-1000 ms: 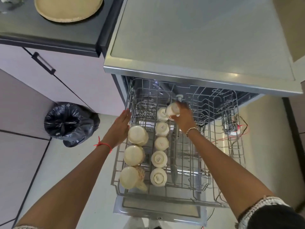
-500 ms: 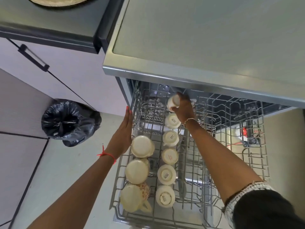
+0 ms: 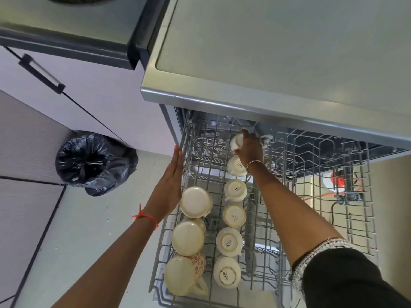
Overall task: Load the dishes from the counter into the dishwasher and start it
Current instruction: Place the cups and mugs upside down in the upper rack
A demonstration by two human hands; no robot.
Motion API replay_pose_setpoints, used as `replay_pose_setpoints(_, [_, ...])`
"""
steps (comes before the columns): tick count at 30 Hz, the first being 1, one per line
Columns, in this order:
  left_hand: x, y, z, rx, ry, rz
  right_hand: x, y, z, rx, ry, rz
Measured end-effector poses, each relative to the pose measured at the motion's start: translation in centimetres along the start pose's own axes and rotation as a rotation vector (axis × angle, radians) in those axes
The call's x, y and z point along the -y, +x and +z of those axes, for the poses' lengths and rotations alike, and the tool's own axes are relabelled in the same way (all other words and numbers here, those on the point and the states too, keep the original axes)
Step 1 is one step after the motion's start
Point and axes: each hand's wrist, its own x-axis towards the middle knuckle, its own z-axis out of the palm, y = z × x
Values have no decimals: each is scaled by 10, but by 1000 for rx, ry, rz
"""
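A small white cup [image 3: 236, 142], at the far end of the row of upturned cups [image 3: 235, 189] in the pulled-out rack [image 3: 371, 218], is gripped by curled fingers of the right hand [image 3: 251, 147], while the left hand [image 3: 171, 187] rests straight fingers against the rack's left rim.

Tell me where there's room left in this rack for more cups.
Right half of the rack, between the cup column and its right wall, is bare wire. Another bare patch lies back left, behind the three mugs. Crowded: front left, where mugs and cups sit close; the right hand grips a cup at the column's back.
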Motion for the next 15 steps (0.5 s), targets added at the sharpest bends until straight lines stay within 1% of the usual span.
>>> replay_pose_setpoints(3, [-2,-1,-1,-1,-5,-1,-5,2,2,5,37,-4])
replay_pose_setpoints(8, [-1,-1,-2,6,-1,2,-6,0,4,-36,34,-34])
replay_pose_setpoints(11, [-1,0,-2,5,2,15,-4,0,5,-20,39,-37])
replay_pose_setpoints(15, [-3,0,-1,5,45,-14,-2,1,5,3,31,-32])
